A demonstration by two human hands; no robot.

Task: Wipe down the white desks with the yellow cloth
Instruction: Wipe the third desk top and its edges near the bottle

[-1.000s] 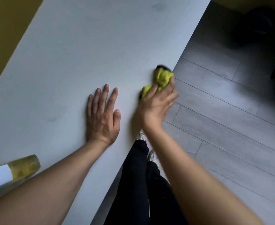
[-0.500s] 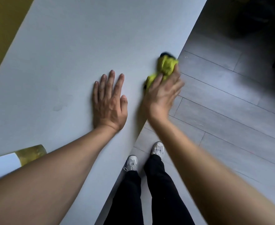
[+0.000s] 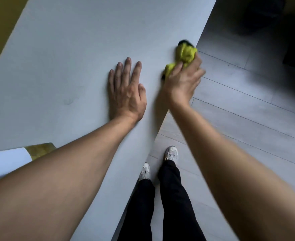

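The white desk (image 3: 70,63) fills the left and middle of the head view, its right edge running diagonally. My right hand (image 3: 183,80) presses a bunched yellow cloth (image 3: 184,55) onto the desk right at that edge; the cloth sticks out past my fingertips and has a dark patch at its far tip. My left hand (image 3: 125,93) lies flat on the desk top just left of the cloth, fingers spread, holding nothing.
A white object with a yellow-brown end (image 3: 38,149) lies at the lower left, partly under my left forearm. Grey plank floor (image 3: 239,110) lies right of the desk. My legs in black trousers and pale shoes (image 3: 171,153) stand by the desk's edge. Dark shapes sit upper right.
My right hand has slid the cloth farther along the desk's right edge, away from me. My left hand has shifted forward a little with it, still flat.
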